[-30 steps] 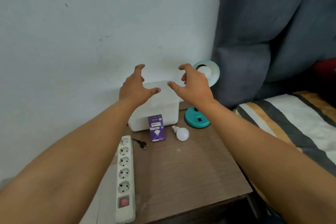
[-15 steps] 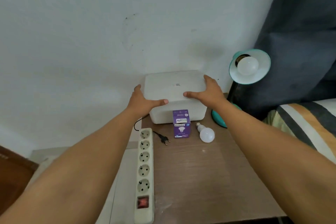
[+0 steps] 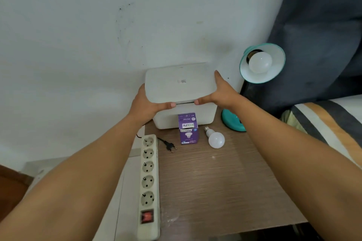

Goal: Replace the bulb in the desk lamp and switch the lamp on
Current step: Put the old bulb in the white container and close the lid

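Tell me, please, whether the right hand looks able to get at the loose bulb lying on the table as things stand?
Probably yes, once it lets go. The right hand is gripping the lid of the white box together with the left hand. The loose bulb lies uncovered on the table just below it, with nothing between.

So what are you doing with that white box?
Both hands, left and right, grip the sides of the white box's lid and a dark gap shows under its front edge, so it looks lifted a little. The teal desk lamp beside it has a bulb in its shade. A spare bulb and a purple Ecolink bulb carton sit on the wooden table. A black plug lies unplugged beside the power strip.
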